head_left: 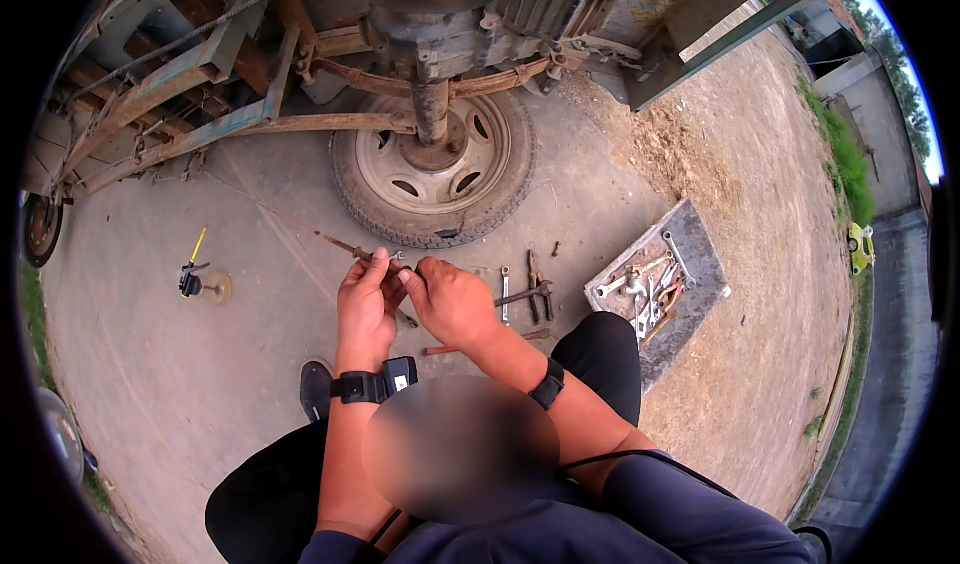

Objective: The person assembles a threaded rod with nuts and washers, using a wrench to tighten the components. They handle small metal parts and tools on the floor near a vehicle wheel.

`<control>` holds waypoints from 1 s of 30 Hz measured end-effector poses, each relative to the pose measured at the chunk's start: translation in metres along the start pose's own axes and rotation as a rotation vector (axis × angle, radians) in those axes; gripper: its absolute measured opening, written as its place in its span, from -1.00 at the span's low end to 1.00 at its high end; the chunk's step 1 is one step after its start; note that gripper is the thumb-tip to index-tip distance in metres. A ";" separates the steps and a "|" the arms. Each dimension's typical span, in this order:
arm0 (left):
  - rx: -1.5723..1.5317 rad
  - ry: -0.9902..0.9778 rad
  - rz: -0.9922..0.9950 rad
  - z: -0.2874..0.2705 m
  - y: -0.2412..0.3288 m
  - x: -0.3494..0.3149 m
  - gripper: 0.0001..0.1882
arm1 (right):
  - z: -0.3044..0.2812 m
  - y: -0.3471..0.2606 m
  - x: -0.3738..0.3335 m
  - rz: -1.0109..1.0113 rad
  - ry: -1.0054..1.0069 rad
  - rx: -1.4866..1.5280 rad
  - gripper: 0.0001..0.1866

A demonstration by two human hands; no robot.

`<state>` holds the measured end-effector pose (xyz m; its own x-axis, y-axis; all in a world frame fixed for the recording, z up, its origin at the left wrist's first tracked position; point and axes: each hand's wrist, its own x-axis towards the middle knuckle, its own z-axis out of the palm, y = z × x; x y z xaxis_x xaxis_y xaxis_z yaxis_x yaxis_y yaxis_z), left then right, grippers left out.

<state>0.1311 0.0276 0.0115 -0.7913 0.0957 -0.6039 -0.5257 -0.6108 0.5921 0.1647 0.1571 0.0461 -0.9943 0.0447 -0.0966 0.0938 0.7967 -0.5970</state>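
Observation:
Both of my hands are together in front of the wheel, above the concrete. My left hand (368, 304) is closed round a thin rusty rod (340, 245) with a thicker section near its middle; its narrow tip points up and left past my thumb. My right hand (448, 304) is closed at the rod's other end, its thumb side close to the left fingers. My fingers hide that end. A small bright metal piece (399, 255) shows just beyond the hands. On the ground to the right lie a combination wrench (505, 294), pliers (534, 286) and a dark open-ended tool (525, 294).
A wheel with tyre (515, 189) lies under a rusty vehicle frame (230, 124) ahead. A grey tray (692, 294) of wrenches and other tools stands right of my knee. A red-handled bar (440, 350) lies near my right forearm. A small yellow-and-black device (190, 282) stands at left.

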 end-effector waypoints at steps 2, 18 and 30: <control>0.002 0.004 -0.002 0.002 0.002 -0.002 -0.85 | 0.000 0.002 0.004 0.048 -0.057 0.068 -0.62; -0.006 -0.006 -0.005 0.000 0.001 -0.002 -0.85 | 0.001 -0.004 0.001 0.037 0.021 0.047 -0.55; -0.017 -0.018 0.002 -0.003 0.000 0.000 -0.87 | -0.001 -0.002 0.003 0.058 -0.048 0.055 -0.58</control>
<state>0.1320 0.0256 0.0094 -0.7980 0.1084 -0.5928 -0.5186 -0.6244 0.5840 0.1612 0.1565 0.0482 -0.9836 0.0601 -0.1699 0.1555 0.7595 -0.6317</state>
